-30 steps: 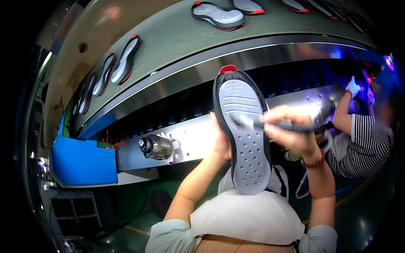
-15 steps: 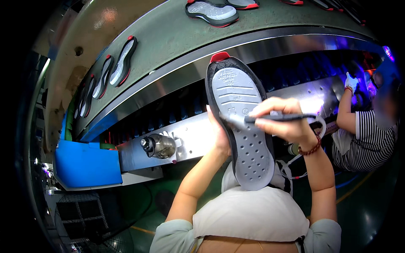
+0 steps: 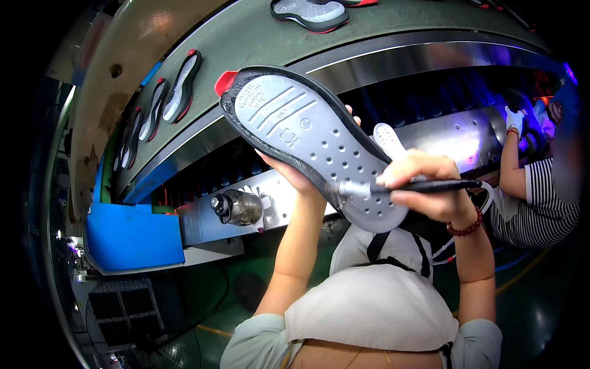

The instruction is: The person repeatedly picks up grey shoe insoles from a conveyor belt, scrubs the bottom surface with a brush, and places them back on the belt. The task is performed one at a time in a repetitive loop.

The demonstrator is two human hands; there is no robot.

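Observation:
A grey shoe sole (image 3: 295, 132) with a black rim and a red tip hangs tilted in front of me, its dotted side facing up. My left hand (image 3: 294, 174) is closed on it from beneath, with fingertips showing at its far edge. In my right hand (image 3: 427, 184) I grip a brush (image 3: 452, 185) with a black handle. Its pale bristles lie on the lower, narrower part of the sole, by the left rim.
Several more soles (image 3: 182, 86) lie on the green conveyor belt (image 3: 236, 61) beyond a metal edge. A bottle (image 3: 239, 207) stands on the steel ledge beside a blue box (image 3: 132, 237). A white oval-ended thing (image 3: 387, 139) shows behind the sole. At right, a person in stripes (image 3: 531, 203) works.
The sole has turned, its red tip swinging left and its other end rising toward the right. The brush has moved from mid-sole to the lower part.

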